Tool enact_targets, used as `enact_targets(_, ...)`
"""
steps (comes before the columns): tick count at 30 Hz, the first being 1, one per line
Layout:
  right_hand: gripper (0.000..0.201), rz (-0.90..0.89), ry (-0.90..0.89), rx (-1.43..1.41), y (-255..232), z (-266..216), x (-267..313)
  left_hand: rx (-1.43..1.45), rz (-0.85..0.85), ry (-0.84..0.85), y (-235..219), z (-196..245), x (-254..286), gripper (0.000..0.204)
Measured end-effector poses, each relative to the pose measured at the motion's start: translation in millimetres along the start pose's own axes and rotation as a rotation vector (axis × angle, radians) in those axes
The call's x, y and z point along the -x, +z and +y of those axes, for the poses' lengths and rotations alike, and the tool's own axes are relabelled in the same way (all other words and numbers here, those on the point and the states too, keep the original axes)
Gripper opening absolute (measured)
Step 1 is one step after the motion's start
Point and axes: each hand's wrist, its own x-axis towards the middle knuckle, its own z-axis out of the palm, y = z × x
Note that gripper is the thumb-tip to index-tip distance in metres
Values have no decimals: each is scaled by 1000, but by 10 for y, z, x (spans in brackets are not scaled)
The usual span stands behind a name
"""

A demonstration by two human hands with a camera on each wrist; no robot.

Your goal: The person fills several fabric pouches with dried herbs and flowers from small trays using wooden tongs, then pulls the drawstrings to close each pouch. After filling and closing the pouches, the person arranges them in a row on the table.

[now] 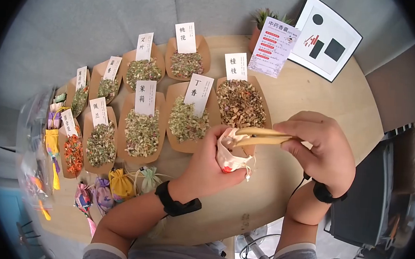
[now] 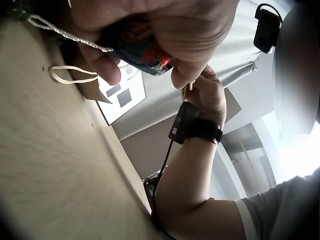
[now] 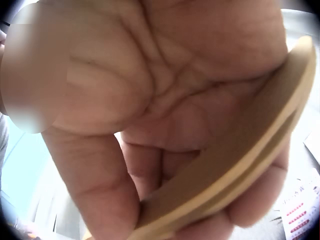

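Observation:
My left hand (image 1: 205, 165) grips a small drawstring pouch (image 1: 228, 159), its mouth held upward. In the head view the pouch is pale with a red patch and a beaded cord; in the left wrist view its underside looks dark with red flowers. My right hand (image 1: 324, 145) pinches wooden tongs (image 1: 264, 137) between thumb and fingers. Their tips reach into the mouth of the pouch, and what lies inside is hidden. The right wrist view shows the curved wood of the tongs (image 3: 215, 175) lying across the fingers. Just beyond the pouch stands a tray of brown chopped herbs (image 1: 242, 103).
Several brown paper trays of dried herbs with upright label cards fill the table's left and back, including pale herbs (image 1: 189, 121) and orange petals (image 1: 73, 154). Finished-looking sachets (image 1: 121, 185) lie front left. A leaflet (image 1: 274, 46), framed picture (image 1: 325, 39) and potted plant (image 1: 263, 19) stand at the back.

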Motion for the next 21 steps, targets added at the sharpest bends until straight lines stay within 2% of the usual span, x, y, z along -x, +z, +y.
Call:
enact_targets(1,24,2,3,1,-6,23,1,6,6,0,5,-6,1,90)
enact_targets(3,24,56,165,78,-12,137,-53,-19,5,3,-1,28,4,90)
enact_targets(4,24,59,165,80,30,240,-102,-46,6,6,-4,44,3,90)
enact_targets(6,24,32,243,275,173,507,-200,-47,3,5,-1,53,5,90)
enact_targets(9,24,-33,324,299,306,661,-314,-54,4,6,-6,55,1,90)
enact_targets(15,21,1,286,378,533,851,-396,-18,-3,0,-9,56,-4,90)
enact_targets(21,18,-11,251,382,545,854,-424,-49,-5,17,-19,68,2,89)
